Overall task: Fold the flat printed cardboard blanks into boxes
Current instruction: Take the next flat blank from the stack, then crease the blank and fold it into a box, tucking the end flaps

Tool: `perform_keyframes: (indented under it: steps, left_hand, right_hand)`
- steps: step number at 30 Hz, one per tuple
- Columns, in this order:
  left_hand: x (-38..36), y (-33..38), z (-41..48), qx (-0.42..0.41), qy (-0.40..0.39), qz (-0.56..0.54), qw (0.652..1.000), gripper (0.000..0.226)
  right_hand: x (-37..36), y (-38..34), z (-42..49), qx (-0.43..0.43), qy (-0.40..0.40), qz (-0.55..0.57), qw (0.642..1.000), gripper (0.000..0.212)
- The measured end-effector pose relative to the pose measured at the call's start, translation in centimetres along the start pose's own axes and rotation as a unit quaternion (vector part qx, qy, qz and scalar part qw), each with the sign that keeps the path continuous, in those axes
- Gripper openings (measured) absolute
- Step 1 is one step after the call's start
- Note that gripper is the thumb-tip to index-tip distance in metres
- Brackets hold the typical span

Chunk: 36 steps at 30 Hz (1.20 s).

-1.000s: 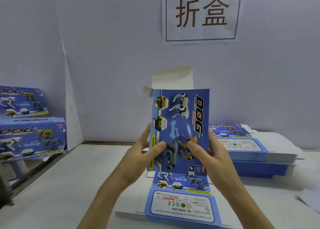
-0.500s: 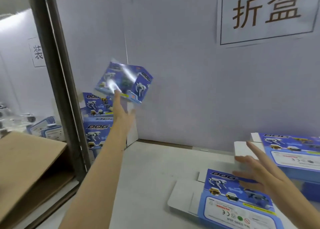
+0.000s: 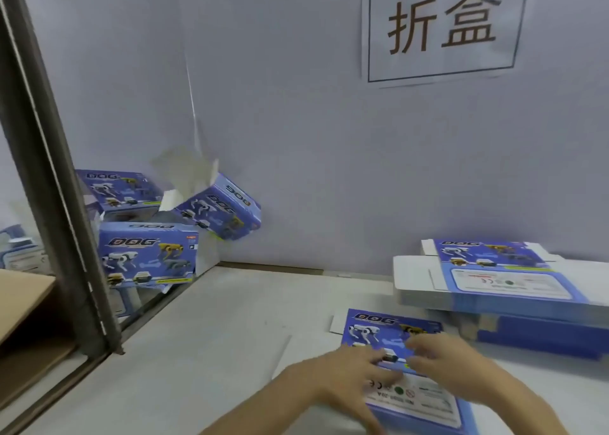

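We are starting a fresh box: the flat blue printed cardboard blank (image 3: 379, 327) lies at the white tabletop's (image 3: 214, 335) near right edge. Our left hand (image 3: 356, 375) and right hand (image 3: 454, 365) rest on it, fingers loosely spread, blurred, gripping nothing yet. Next, we judge, we must pinch its edges, lift it and square it open.

One head-worn wide-angle camera looks forward and down, close over the left hand (image 3: 349, 375) and right hand (image 3: 454, 365); the fingers (image 3: 372, 357) sit low in frame; folded boxes (image 3: 148, 253) lie well left beyond them; a wall sign (image 3: 441, 26) faces the lens above.
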<state>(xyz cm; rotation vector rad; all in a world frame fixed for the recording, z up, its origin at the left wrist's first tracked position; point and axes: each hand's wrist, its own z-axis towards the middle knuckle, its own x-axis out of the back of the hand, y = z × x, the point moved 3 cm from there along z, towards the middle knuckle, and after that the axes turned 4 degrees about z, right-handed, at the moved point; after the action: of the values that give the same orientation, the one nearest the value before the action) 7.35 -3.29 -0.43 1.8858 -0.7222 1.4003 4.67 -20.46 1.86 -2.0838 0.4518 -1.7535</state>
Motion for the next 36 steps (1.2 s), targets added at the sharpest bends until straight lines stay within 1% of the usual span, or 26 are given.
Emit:
perform_keyframes:
  steps: [1,3,8,13,16,18,20,21,24,27,28,29,30,31,32,33,34,35,36]
  left_hand:
    - [-0.3,0.1,-0.1,0.000,0.013,0.021,1.000,0.069]
    - [-1.0,-0.5,-0.2,0.007,0.013,0.034,0.999,0.070]
    - [-1.2,-1.1,-0.3,0.009,-0.007,0.026,1.000,0.064]
    - [-1.3,-1.0,-0.5,0.017,-0.014,0.018,1.000,0.059]
    - [-1.4,-0.7,-1.0,0.011,0.017,0.065,0.998,0.052]
    - [-1.6,-0.6,-1.5,0.005,0.067,0.119,0.991,0.046]
    - [-1.8,-0.8,-2.0,-0.015,0.110,0.154,0.982,0.043]
    - [-1.8,-1.0,-2.1,-0.022,0.127,0.155,0.979,0.043]
    - [-1.6,-1.5,-2.3,-0.006,0.163,0.140,0.977,0.042]
    - [-1.2,-0.9,-2.6,-0.030,0.211,0.120,0.970,0.036]
    - [-0.4,-0.6,-3.0,-0.058,0.253,0.122,0.958,0.032]
    - [0.6,-0.4,-3.4,-0.087,0.315,0.131,0.936,0.027]
    - [2.1,-0.2,-4.0,-0.108,0.376,0.137,0.910,0.020]
    - [3.7,-0.2,-4.6,-0.115,0.437,0.146,0.880,0.014]
    - [5.4,-0.2,-5.1,-0.105,0.486,0.157,0.853,0.018]
    - [6.9,-0.4,-5.6,-0.081,0.533,0.169,0.825,0.025]
    - [8.3,-0.5,-6.1,-0.042,0.574,0.167,0.801,0.027]
    - [9.3,-0.5,-6.5,0.001,0.616,0.142,0.775,0.027]
    - [10.0,-0.3,-6.8,0.040,0.653,0.074,0.752,0.026]
  right_hand:
    - [-0.1,0.2,0.1,-0.008,-0.008,-0.009,1.000,0.040]
    - [-0.1,0.6,0.2,-0.020,-0.019,-0.011,1.000,0.042]
    - [0.4,1.2,0.1,-0.026,-0.020,0.023,0.999,0.043]
    - [0.9,1.5,-0.3,-0.019,-0.020,0.022,0.999,0.042]
    - [1.6,1.3,-0.7,-0.014,-0.005,0.049,0.999,0.035]
    - [2.3,1.2,-1.0,-0.006,0.025,0.065,0.998,0.031]
    - [3.2,1.1,-1.3,0.009,0.073,0.081,0.994,0.029]
    - [3.6,1.0,-1.5,0.018,0.098,0.088,0.991,0.029]
    - [4.8,0.8,-2.0,0.037,0.160,0.117,0.979,0.027]
    - [5.6,0.2,-2.7,0.061,0.208,0.132,0.967,0.022]
    - [5.9,-0.1,-3.0,0.078,0.235,0.138,0.959,0.021]
    - [6.4,-0.5,-3.4,0.101,0.275,0.148,0.945,0.021]
    - [6.8,-0.8,-3.9,0.120,0.330,0.164,0.922,0.023]
    - [7.3,-1.2,-4.5,0.132,0.399,0.189,0.887,0.026]
    - [7.8,-1.5,-5.2,0.139,0.474,0.217,0.842,0.030]
    - [8.3,-1.9,-6.0,0.146,0.544,0.246,0.789,0.034]
    - [8.6,-2.1,-6.7,0.151,0.597,0.274,0.739,0.039]
    - [8.9,-2.2,-7.2,0.150,0.622,0.299,0.708,0.045]
    - [9.0,-2.4,-7.3,0.145,0.620,0.318,0.702,0.048]
